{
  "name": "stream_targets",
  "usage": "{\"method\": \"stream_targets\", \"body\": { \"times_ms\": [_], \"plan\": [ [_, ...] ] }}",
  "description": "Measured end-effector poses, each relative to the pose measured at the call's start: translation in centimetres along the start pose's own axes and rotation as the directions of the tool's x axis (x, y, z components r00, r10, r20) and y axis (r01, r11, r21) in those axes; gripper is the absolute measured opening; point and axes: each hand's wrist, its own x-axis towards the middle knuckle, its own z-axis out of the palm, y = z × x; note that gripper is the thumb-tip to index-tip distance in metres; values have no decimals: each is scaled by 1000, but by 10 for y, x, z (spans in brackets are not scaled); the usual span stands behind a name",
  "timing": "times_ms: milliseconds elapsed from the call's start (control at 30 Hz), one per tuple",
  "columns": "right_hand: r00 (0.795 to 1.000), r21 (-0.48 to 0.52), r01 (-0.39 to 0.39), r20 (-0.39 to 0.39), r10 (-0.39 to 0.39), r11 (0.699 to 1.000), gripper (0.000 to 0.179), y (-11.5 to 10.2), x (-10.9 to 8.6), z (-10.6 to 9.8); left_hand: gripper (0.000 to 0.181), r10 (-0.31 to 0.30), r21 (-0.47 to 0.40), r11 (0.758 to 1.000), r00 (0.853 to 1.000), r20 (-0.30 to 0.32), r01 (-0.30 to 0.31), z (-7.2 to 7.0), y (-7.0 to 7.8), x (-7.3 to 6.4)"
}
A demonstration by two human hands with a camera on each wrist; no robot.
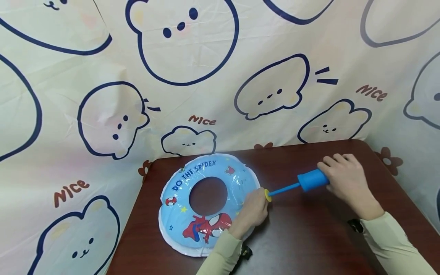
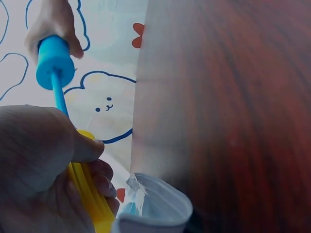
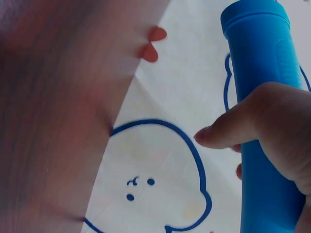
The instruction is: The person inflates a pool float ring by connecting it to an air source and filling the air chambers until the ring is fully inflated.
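A light-blue inflatable swim ring (image 1: 175,221), printed with a cartoon figure and lettering, lies on the table and looks plump with some creases at its rim. My left hand (image 1: 252,210), at the ring's right edge, grips the yellow part (image 2: 90,194) of a hand pump. From there a thin blue rod (image 1: 284,189) runs to the pump's blue cylinder (image 1: 312,180). My right hand (image 1: 345,179) wraps round that cylinder, raised over the table's right side. In the left wrist view the ring's clear-plastic edge (image 2: 160,204) shows just beside the left fingers; the pump's tip is hidden there.
The dark wooden table (image 1: 302,236) has rounded back corners. Behind and beside it hangs a pale cloth (image 1: 213,103) with cartoon animal outlines. A black band (image 1: 246,252) shows at the left wrist, and another (image 1: 355,225) at the right.
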Motion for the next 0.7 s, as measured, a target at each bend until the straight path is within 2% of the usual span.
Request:
{"method": "stream_targets", "body": {
  "times_ms": [133,367,467,700],
  "plan": [
    [1000,-26,-17,-5,17,1000,67,-1,-1,1,10,-18,21,1000,1000,7,18,0,3,1],
    [999,-15,-23,-27,22,1000,62,-38,-4,20,7,-55,106,993,998,22,52,-1,9,-1],
    [999,-22,-15,-49,13,1000,51,-52,1,28,4,-57,114,992,998,12,55,-1,9,0],
    [995,-28,26,-99,-28,999,17,-81,16,43,4,-48,47,998,999,-25,50,-2,6,-1]
  ]
}}
